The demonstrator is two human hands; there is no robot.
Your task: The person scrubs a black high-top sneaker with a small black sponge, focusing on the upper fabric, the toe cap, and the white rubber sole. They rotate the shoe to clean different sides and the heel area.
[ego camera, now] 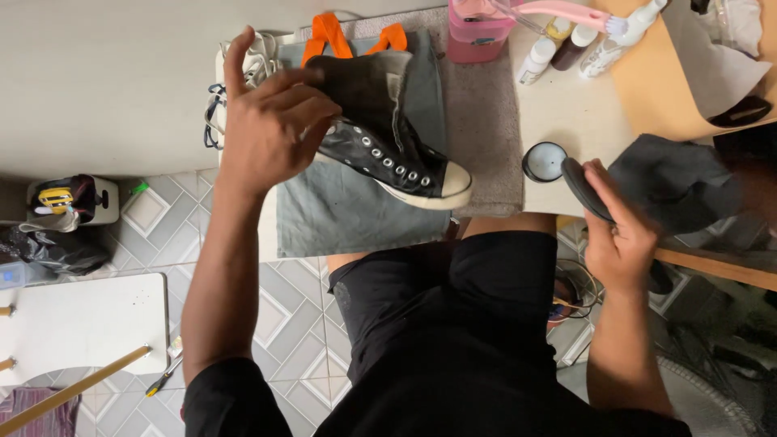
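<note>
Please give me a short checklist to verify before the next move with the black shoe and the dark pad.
1. Left hand holds the black shoe at its heel: ok.
2. Shoe has no laces, eyelets free: ok.
3. Grey cloth lies under the shoe: ok.
4. Right hand has a firm grip on the dark pad: ok.
5. Small round tin is open beside the pad: ok.
6. Pad carries polish: cannot tell.

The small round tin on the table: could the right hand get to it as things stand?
Probably yes. The round tin sits open just beside the right hand with nothing between them, though that hand already grips a dark oval pad.
</note>
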